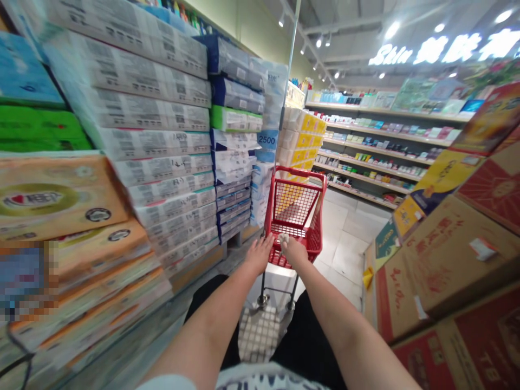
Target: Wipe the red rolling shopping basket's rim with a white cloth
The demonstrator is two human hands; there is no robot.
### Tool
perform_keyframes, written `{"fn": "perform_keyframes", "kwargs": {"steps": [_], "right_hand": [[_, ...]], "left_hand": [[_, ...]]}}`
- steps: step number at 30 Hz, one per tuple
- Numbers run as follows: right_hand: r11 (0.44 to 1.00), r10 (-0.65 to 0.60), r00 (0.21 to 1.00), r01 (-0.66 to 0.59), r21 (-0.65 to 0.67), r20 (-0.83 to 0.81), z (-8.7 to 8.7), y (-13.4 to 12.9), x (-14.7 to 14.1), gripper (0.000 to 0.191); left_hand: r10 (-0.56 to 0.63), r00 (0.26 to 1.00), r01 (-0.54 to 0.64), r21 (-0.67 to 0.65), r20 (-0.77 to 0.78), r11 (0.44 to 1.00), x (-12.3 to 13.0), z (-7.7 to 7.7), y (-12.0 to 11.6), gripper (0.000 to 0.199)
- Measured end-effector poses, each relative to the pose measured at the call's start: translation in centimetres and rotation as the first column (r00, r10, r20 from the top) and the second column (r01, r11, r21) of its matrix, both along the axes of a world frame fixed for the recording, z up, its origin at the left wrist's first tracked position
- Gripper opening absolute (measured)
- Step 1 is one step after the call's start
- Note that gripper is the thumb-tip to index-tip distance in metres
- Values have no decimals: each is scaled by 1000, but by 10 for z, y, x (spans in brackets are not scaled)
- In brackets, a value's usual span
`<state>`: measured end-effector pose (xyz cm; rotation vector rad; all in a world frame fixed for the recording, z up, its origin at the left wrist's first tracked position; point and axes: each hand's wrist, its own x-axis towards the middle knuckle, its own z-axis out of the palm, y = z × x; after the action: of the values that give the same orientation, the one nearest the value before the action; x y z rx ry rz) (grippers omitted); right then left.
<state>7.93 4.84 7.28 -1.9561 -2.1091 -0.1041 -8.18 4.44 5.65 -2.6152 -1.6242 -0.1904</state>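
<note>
The right hand [296, 250] has its fingers closed on a pale crumpled cloth [283, 238]; the cloth is located at the near end of the red plastic shopping cart [316, 233]; the left hand [259, 253] has its fingers extended, open and gripping nothing visible, at the cart's near left side; firmness of its contact cannot be told. Work status: the cloth is at the near section; the far mesh panel [296, 199] and upper bar [298, 171] have no hand on them; the portions completed and remaining cannot be determined from this view. Outward, wrapped tissue packs [60, 189] stand stacked at left; printed cartons [442, 260] stand at right; stocked shelves [365, 125] lie beyond.
</note>
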Motion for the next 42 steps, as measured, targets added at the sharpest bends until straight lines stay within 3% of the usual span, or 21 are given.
{"fn": "perform_keyframes", "kwargs": {"steps": [5, 7, 11, 14, 18, 22, 25, 27, 32, 35, 39, 42], "right_hand": [[949, 236, 961, -259, 177, 144, -14, -7, -12, 55], [922, 262, 945, -305, 238, 196, -24, -13, -12, 58], [941, 220, 962, -253, 226, 160, -34, -19, -9, 56], [989, 92, 994, -98, 109, 58, -23, -9, -7, 39], [999, -22, 1000, 22, 35, 18, -7, 9, -6, 42], [992, 39, 999, -43, 121, 32, -20, 0, -5, 33], [942, 166, 984, -177, 284, 63, -39, -15, -2, 40], [921, 217, 974, -227, 316, 67, -44, -17, 0, 44], [992, 13, 998, -6, 124, -58, -25, 6, -2, 38], [991, -32, 997, 42, 130, -77, -17, 13, -3, 41], [967, 119, 992, -105, 234, -47, -30, -4, 2, 35], [874, 266, 963, -258, 413, 37, -43, -23, 7, 42]], "left_hand": [[11, 1000, -12, -15, -26, 1000, 5, 2, -3, 70], [16, 1000, -17, -8, -26, 1000, 7, 2, -3, 70], [26, 999, -26, 8, -23, 1000, 8, -2, -3, 69], [15, 1000, -15, 17, -12, 1000, 8, -5, -4, 72], [-30, 999, 30, 36, -12, 999, 12, -12, -3, 75], [-55, 998, 56, 113, -8, 992, 18, -21, -3, 74], [-64, 998, 66, 162, -15, 985, 20, -29, -2, 71], [-65, 998, 68, 174, -21, 982, 21, -32, -1, 71], [-72, 997, 73, 197, -17, 978, 21, -32, -1, 72], [-69, 997, 72, 188, -22, 980, 21, -32, 0, 72], [-41, 999, 41, 203, -6, 978, 20, -36, 4, 72], [-26, 1000, 22, 229, 13, 973, 21, -39, 6, 70]]}}
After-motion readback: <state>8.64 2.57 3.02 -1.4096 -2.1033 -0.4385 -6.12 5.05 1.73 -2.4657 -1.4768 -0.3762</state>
